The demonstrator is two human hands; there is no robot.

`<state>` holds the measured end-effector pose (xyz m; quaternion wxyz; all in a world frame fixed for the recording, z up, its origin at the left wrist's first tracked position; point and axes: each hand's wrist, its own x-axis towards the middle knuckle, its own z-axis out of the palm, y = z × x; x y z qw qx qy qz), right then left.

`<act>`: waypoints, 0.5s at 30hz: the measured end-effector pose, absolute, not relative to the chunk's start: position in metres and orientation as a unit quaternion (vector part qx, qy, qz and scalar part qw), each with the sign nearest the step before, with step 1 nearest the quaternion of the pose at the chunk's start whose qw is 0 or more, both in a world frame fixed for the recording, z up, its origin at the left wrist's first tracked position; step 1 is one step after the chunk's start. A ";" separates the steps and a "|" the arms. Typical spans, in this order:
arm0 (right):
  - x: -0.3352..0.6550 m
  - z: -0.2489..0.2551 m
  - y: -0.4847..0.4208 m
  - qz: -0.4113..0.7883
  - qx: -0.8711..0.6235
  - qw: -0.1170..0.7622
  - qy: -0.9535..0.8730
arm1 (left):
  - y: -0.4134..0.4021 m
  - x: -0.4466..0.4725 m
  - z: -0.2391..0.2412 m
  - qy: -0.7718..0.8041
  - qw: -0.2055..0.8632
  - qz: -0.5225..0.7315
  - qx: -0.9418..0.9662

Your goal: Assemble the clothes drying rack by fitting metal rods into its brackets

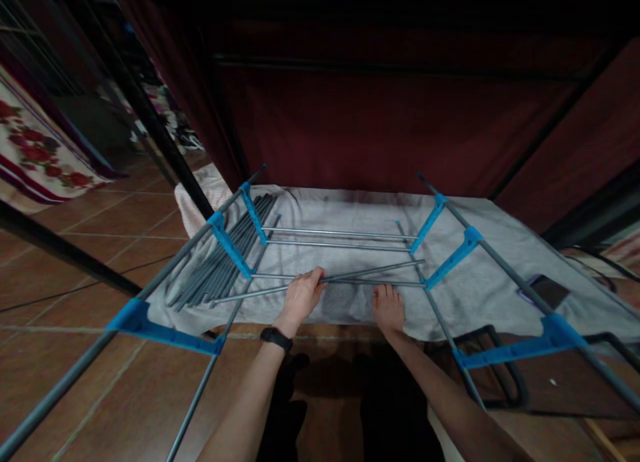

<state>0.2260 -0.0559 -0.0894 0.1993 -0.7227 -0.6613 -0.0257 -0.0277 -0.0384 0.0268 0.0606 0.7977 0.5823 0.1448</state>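
Note:
A rack frame of grey metal rods and blue plastic connectors [230,245] lies over a grey cloth [480,289] on the floor. My left hand [300,299], with a black wristband, is closed round a loose grey rod [370,271] that slants across the frame's near crossbar. My right hand [387,307] rests just below the near crossbar [350,281], fingers curled against it; whether it grips the bar is unclear. A bundle of several spare grey rods [225,262] lies on the cloth at the left, inside the frame.
Brown floor tiles [100,249] surround the cloth. A dark red fabric wall [380,129] stands behind. Black poles [135,95] slant at the left. A dark phone-like object [547,291] lies on the cloth at right, with black tubing [505,369] near it. Flowered fabric [30,149] hangs far left.

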 end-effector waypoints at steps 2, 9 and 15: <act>0.229 -0.091 -0.055 -0.003 -0.716 0.223 -0.661 | -0.030 -0.030 0.028 0.573 0.060 0.152 0.803; 0.248 -0.085 -0.044 0.270 -0.634 0.452 -0.567 | -0.012 -0.039 0.005 0.555 0.107 0.208 0.798; 0.252 -0.032 -0.002 0.462 -0.525 0.669 -0.250 | 0.009 -0.021 0.006 0.523 0.080 0.167 0.832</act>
